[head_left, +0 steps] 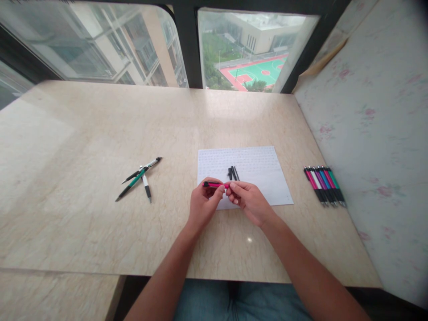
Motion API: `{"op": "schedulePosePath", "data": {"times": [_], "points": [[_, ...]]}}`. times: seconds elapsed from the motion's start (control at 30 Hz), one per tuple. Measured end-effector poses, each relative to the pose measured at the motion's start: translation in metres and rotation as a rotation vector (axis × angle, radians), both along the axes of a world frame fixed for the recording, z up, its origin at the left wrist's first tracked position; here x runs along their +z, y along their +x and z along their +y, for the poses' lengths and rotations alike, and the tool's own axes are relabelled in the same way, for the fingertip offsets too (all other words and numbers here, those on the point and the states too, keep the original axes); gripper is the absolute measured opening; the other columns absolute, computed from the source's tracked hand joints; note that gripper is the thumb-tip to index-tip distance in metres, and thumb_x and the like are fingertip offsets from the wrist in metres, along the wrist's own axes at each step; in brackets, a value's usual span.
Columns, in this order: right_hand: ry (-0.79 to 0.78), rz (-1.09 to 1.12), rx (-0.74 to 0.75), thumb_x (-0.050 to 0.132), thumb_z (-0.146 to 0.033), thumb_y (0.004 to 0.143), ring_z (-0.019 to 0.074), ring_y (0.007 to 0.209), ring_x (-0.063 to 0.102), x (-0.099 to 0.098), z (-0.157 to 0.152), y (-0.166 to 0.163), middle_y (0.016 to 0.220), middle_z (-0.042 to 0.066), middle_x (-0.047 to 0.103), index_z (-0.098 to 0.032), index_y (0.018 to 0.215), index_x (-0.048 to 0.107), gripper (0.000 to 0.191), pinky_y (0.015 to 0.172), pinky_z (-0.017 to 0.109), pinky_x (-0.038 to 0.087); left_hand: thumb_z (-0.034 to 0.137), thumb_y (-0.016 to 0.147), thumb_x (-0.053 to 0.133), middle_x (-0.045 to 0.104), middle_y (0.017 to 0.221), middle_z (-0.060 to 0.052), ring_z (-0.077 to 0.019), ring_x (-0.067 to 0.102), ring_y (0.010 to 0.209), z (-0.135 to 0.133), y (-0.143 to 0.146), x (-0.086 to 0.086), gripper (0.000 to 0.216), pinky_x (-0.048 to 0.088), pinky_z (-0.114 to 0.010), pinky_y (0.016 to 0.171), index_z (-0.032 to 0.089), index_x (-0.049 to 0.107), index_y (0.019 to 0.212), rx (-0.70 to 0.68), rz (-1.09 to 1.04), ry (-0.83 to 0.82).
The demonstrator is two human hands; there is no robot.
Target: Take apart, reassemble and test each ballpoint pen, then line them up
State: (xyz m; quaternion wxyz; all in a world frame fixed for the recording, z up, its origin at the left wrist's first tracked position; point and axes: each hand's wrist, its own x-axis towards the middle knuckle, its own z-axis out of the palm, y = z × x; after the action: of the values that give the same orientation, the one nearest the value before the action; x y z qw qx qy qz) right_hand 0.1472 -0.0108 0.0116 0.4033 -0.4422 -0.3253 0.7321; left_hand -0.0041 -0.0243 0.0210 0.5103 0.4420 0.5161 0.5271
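Note:
Above the near edge of the paper, my left hand (205,203) pinches a pink pen barrel (216,184) with a black clip end pointing left. My right hand (249,199) has its thumb and fingers closed around the right end of that barrel; whether it grips a separate small piece there is hidden. Just beyond my fingers, several slim black pen parts (233,173) lie side by side on the white sheet of paper (257,167), which carries rows of faint handwriting across its upper half.
Left on the marble-patterned tabletop (83,223), a green pen (135,182) and two white-and-black pens (146,187) lie crossed. At right, a row of several coloured pens (324,185) lies near the flowered wall (374,133). Windows (257,49) border the far edge.

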Motion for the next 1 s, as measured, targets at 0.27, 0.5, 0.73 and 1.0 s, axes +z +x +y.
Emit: {"op": "schedulePosePath", "data": {"times": [0.27, 0.5, 0.73, 1.0], "points": [[0.037, -0.043, -0.029, 0.075, -0.041, 0.075, 0.0100, 0.064, 0.058, 0.000, 0.000, -0.001, 0.079, 0.004, 0.070, -0.018, 0.088, 0.075, 0.026, 0.058, 0.024, 0.047, 0.032, 0.080, 0.074, 0.068, 0.073, -0.002, -0.0130, 0.061, 0.061, 0.001, -0.001, 0.000, 0.016, 0.048, -0.025, 0.062, 0.017, 0.068, 0.083, -0.006, -0.002, 0.010], [0.339, -0.550, -0.227, 0.069, -0.038, 0.080, 0.0183, 0.071, 0.069, -0.003, 0.014, 0.028, 0.082, 0.007, 0.074, -0.018, 0.094, 0.071, 0.024, 0.064, 0.032, 0.054, 0.034, 0.081, 0.073, 0.069, 0.075, -0.004, -0.0138, 0.061, 0.063, 0.003, -0.004, -0.006, 0.019, 0.048, -0.026, 0.061, 0.017, 0.069, 0.086, 0.033, -0.046, -0.019], [0.777, -1.201, -0.177, 0.057, -0.026, 0.090, 0.0203, 0.076, 0.062, -0.014, 0.022, 0.040, 0.087, 0.007, 0.073, -0.020, 0.093, 0.073, 0.017, 0.078, 0.037, 0.049, 0.036, 0.081, 0.073, 0.070, 0.076, -0.005, -0.0140, 0.061, 0.063, 0.003, -0.003, -0.008, 0.020, 0.048, -0.027, 0.062, 0.017, 0.068, 0.086, -0.012, -0.047, -0.047], [0.820, -1.308, -0.094, 0.057, -0.023, 0.088, 0.0240, 0.090, 0.060, -0.025, 0.024, 0.037, 0.090, 0.008, 0.071, -0.018, 0.097, 0.074, 0.019, 0.083, 0.036, 0.047, 0.037, 0.082, 0.072, 0.071, 0.080, -0.004, -0.0126, 0.061, 0.065, 0.002, -0.002, -0.008, 0.024, 0.048, -0.026, 0.063, 0.016, 0.064, 0.088, -0.046, -0.085, -0.086]]}}
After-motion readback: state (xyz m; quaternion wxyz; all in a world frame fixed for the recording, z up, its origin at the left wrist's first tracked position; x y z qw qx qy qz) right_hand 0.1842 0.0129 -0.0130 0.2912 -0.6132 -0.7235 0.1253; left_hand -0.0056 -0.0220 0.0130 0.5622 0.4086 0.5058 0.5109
